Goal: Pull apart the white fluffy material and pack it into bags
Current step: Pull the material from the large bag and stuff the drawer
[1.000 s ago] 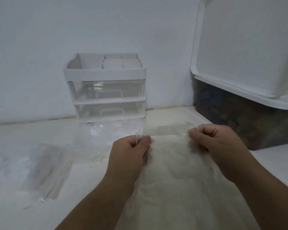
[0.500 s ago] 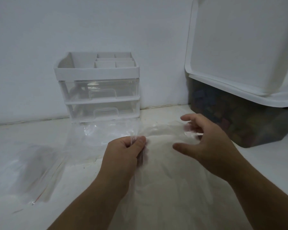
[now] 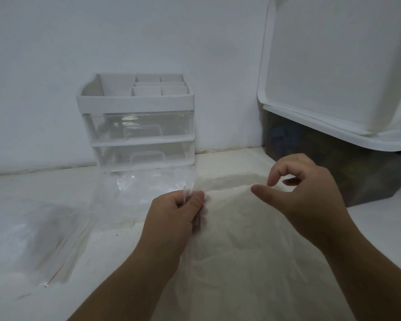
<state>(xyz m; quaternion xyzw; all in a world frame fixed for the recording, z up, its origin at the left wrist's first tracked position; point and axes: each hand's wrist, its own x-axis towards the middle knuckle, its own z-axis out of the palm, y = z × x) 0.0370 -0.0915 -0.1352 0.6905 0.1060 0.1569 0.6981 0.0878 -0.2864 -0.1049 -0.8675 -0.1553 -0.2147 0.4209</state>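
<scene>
One second ago both hands pinched the top of the bag (image 3: 188, 189); now only the left hand (image 3: 175, 216) holds it, and the right hand (image 3: 310, 195) has let go and risen a little above the rim. The view has also shifted slightly, so the drawers (image 3: 137, 126) now sit more to the left. The bag lies in the lower centre of the frame on the bench (image 3: 44, 184), and the white material (image 3: 245, 246) fills it, seen through the clear film. Flat empty bags (image 3: 33, 239) lie at the lower left, and one more clear sheet (image 3: 144, 191) lies just in front of the drawers. At the right a dark bin (image 3: 333, 179) stands with its white lid (image 3: 333, 66) raised open against the wall, near the right hand but apart from it. The left grip is narrow, thumb and curled fingers pinching the upright film edge. The right grip is wide: thumb stretched to the left, fingers bent loosely, holding nothing.
</scene>
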